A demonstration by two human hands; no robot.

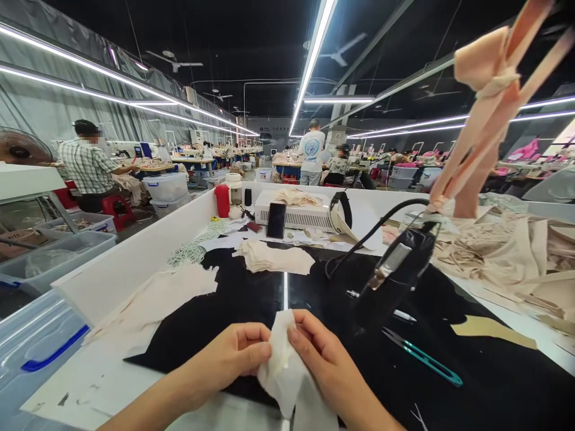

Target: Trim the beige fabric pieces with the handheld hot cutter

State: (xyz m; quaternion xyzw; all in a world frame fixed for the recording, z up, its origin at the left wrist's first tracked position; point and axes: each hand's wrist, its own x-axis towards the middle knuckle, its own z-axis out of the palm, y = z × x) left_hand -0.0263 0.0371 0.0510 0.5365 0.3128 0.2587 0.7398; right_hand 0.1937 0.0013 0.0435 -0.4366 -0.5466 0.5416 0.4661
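"Black mat (485, 377) covers my white table (90, 383)."
"How far along?"
"One pale cloth (282, 353), at the dial's centre, pinched by my left hand (236, 353) and right hand (321, 347), looks unfinished. Stack (274, 257) at twelve, loose pieces (166, 293) at ten."
"Which are done?"
"Can't tell. Teal snips (417, 349) lie untouched at three."

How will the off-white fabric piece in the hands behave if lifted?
The off-white fabric piece will probably flop, since it droops below the left hand and right hand. It looks thin, so likely light. Its visible bends suggest it may crease easily.
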